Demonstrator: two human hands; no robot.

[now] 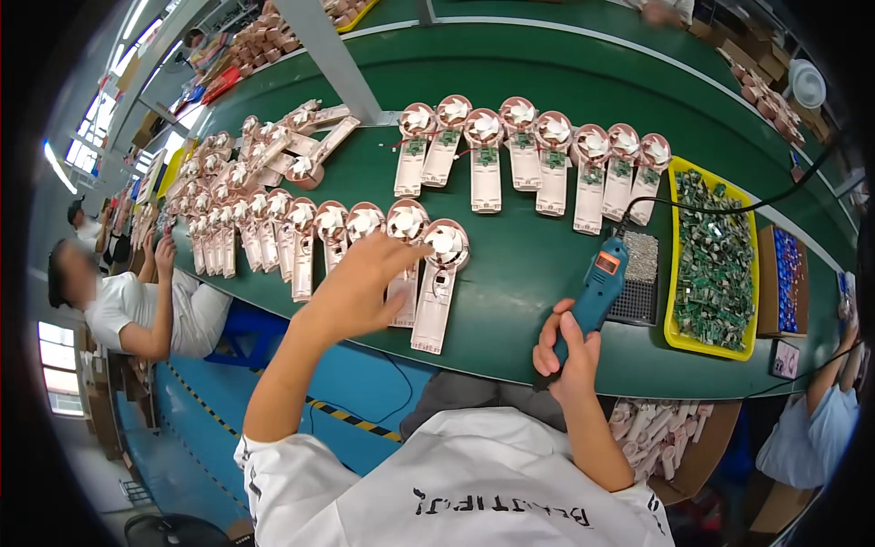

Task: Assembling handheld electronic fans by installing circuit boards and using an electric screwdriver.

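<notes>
My right hand point(570, 351) is wrapped around a teal electric screwdriver point(600, 284), whose black cord runs from its upper end off to the right. My left hand point(369, 283) reaches over the near end of a row of pale pink handheld-fan halves, fingers apart. Its fingertips are at the round head of the nearest fan half point(436, 305), which lies with its white blades up; whether they touch it I cannot tell. Just left of that one, another fan half point(407, 221) is partly covered by my hand. More fan halves with green circuit boards point(486, 155) stand in a row farther back.
On the right are a yellow tray point(673, 314) of green circuit boards, a black grid holder point(638, 301) with small metal parts, and a cardboard box point(768, 314) of blue parts. A metal post point(333, 59) rises behind. A co-worker point(137, 310) sits at left; another person's arm is at right.
</notes>
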